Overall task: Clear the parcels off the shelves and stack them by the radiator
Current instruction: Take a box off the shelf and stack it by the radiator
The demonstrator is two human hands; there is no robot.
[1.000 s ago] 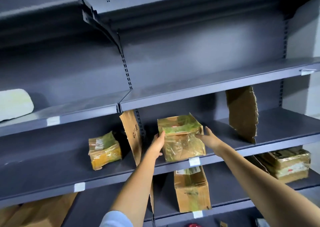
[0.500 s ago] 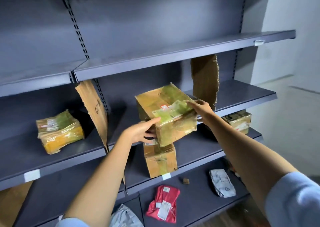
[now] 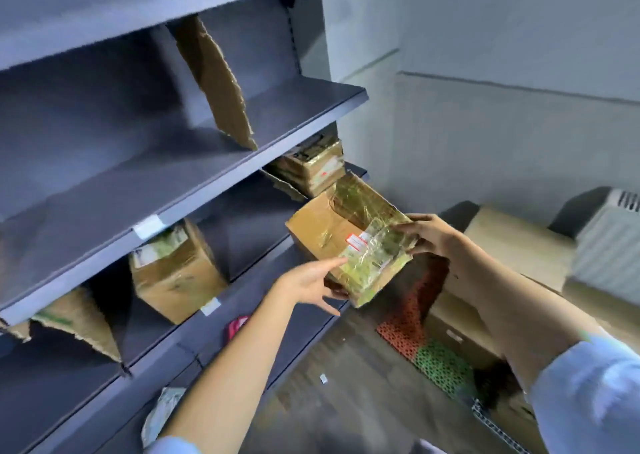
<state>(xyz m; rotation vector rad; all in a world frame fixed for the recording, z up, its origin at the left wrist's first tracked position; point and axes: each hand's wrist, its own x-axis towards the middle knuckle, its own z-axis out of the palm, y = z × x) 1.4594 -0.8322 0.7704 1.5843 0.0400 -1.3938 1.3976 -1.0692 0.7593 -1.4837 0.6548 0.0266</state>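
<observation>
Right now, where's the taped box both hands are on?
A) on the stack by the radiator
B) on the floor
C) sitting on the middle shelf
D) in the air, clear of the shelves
D: the box is carried between the left hand and right hand, past the shelf edge and above the floor, short of the radiator.
</observation>
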